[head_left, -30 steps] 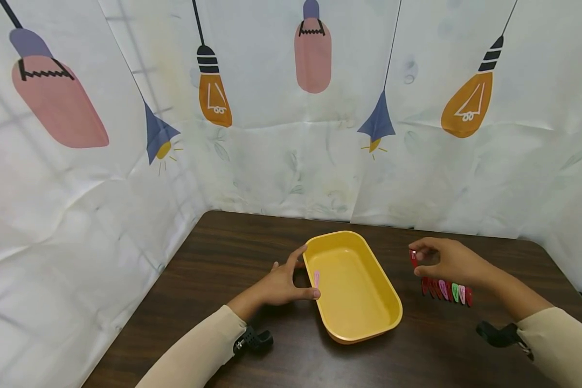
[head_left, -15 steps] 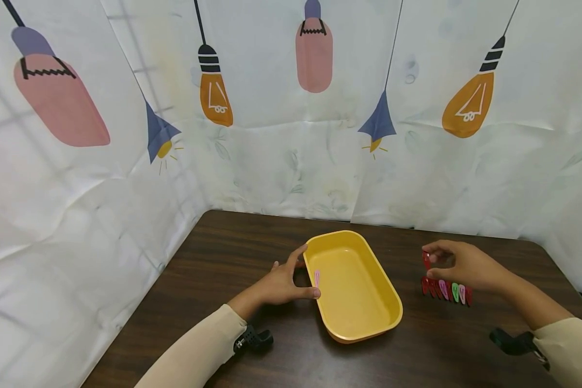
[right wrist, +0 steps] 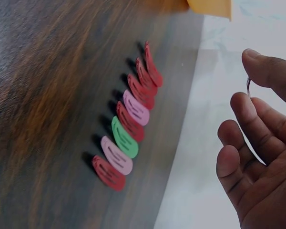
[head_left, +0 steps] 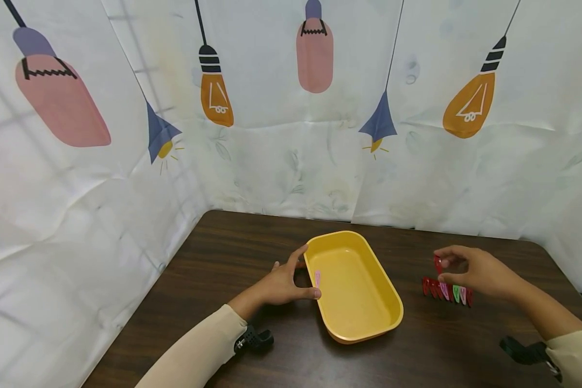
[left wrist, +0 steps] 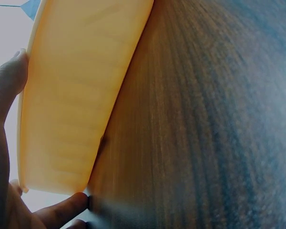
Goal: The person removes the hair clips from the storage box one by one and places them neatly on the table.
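My left hand point(head_left: 280, 284) grips the left side of a yellow plastic tray point(head_left: 351, 285), thumb on the rim and fingers around the far part of the side. A pink snap hair clip point(head_left: 317, 278) sits on that rim beside the thumb. My right hand point(head_left: 485, 274) pinches a red snap hair clip point(head_left: 438, 264) between thumb and fingertip, above the table. In the right wrist view that clip shows edge-on as a thin line. Below the hand lies a slanting row of several snap clips, among them a green clip point(right wrist: 124, 137) and red ones.
The dark wood-grain table point(head_left: 252, 237) carries the tray and the clip row to its right. A white printed curtain point(head_left: 281, 167) hangs along the table's back and left edges.
My right hand has moved to the right with the red hair clip, from the row's left end to over the row. The left hand and tray have stayed in place.
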Action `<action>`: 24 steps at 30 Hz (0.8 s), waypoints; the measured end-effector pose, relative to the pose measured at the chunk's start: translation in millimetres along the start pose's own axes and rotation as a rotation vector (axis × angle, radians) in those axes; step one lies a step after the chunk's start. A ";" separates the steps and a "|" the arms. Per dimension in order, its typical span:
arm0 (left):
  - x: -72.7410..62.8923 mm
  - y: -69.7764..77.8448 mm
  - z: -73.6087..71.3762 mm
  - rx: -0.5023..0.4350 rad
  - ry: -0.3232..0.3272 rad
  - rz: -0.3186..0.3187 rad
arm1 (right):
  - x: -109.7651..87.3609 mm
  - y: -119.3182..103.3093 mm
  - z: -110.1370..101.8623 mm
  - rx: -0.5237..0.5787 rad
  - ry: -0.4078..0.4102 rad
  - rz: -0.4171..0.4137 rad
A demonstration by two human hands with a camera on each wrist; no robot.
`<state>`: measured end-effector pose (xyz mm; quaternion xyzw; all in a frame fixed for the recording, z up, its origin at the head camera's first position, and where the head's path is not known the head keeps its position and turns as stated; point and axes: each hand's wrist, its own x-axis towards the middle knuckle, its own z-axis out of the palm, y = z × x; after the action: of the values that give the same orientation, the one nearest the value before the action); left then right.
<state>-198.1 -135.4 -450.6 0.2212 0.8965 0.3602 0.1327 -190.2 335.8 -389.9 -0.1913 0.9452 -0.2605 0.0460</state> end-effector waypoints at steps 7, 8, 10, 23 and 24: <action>0.5 -0.1 0.6 0.005 0.002 -0.003 | -8.6 10.3 2.1 -0.009 0.029 0.016; 0.6 -0.3 0.7 0.005 0.003 -0.003 | -10.0 11.5 2.2 -0.006 0.030 0.017; 0.6 -0.5 0.8 0.006 0.003 -0.004 | -12.6 13.7 2.3 -0.003 0.032 0.025; -0.7 0.3 0.3 0.012 0.007 0.007 | -26.0 28.1 2.6 -0.004 0.033 0.069; -0.8 0.7 0.1 0.012 0.007 0.010 | -26.9 29.3 3.3 -0.006 0.034 0.074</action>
<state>-197.1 -135.3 -450.1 0.2251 0.8979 0.3564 0.1265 -174.7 367.9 -408.0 -0.1518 0.9531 -0.2589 0.0392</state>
